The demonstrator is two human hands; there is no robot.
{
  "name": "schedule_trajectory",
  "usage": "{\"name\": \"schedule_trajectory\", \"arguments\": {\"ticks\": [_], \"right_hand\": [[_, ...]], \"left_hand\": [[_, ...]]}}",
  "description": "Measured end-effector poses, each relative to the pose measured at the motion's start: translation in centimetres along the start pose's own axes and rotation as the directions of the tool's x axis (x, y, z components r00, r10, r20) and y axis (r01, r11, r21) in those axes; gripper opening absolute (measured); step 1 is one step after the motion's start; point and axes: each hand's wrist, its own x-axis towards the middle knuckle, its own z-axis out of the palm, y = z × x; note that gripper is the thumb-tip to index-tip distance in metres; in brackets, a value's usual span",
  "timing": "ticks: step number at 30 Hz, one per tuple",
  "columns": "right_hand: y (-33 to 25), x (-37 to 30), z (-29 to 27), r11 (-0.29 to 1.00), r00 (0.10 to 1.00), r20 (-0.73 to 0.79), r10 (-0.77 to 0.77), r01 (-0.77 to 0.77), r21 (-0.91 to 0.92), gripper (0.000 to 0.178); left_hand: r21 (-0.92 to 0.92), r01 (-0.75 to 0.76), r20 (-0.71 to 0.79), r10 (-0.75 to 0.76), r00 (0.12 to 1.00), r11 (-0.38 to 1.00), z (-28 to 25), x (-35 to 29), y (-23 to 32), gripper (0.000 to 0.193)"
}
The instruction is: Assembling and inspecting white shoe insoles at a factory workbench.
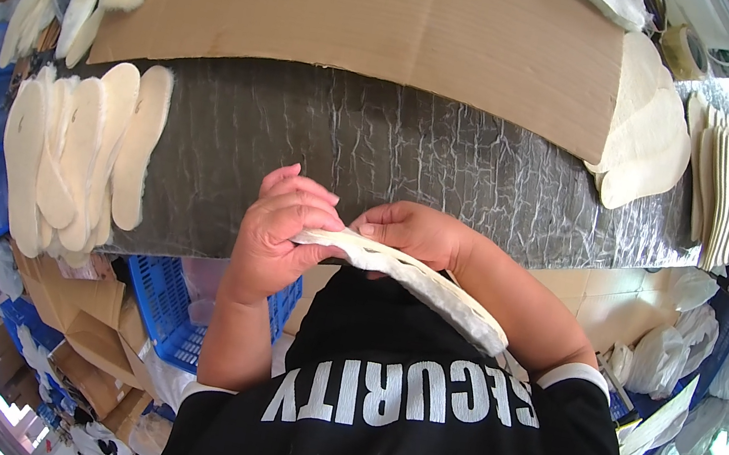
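A cream insole (pixel 414 277) with a pale, fuzzy-looking side is held at a slant in front of my chest, its far end pointing down to the right. My left hand (pixel 281 230) pinches its left end, thumb below and fingers above. Beside it my right hand (pixel 412 233) is closed on the insole's upper edge, fingers curled in; some fingertips are hidden. Whether it is one insole or two laid together I cannot tell. To the left, several loose cream insoles (pixel 83 154) lie overlapping on the dark, wrinkled table covering (pixel 284 131).
A large cardboard sheet (pixel 372 19) covers the table's far part. At the right lie more insoles (pixel 653 142) and a tight row of upright insoles (pixel 727 189). A blue crate (pixel 165 305) stands below the table's front edge. White plastic bags (pixel 664 353) sit low at the right.
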Motion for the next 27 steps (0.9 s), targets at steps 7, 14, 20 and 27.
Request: {"name": "schedule_trajectory", "arguments": {"ticks": [7, 14, 20, 27], "right_hand": [[-4.2, -6.0, 0.5, 0.535, 0.975, 0.095, -0.201, 0.190, -0.823, 0.051], [-3.4, -4.2, 4.6, -0.083, 0.901, -0.059, -0.429, -0.105, -0.991, 0.030], [-1.5, -2.6, 3.7, -0.157, 0.811, 0.068, -0.582, -0.030, -0.987, 0.022], [-1.1, -3.7, 2.1, -0.302, 0.646, 0.095, -0.757, -0.218, -0.928, 0.050]], "left_hand": [[-0.040, 0.176, -0.020, -0.177, 0.984, 0.984, 0.4, -2.3, -1.7, 0.021], [-0.056, 0.309, -0.050, -0.311, 0.949, 0.950, 1.3, -2.7, -1.2, 0.021], [0.381, 0.029, 0.122, -0.081, 0.989, 0.924, 1.5, 0.0, 1.3, 0.019], [0.560, 0.098, 0.034, -0.140, 0.990, 0.822, 2.0, 0.1, -2.6, 0.027]]}}
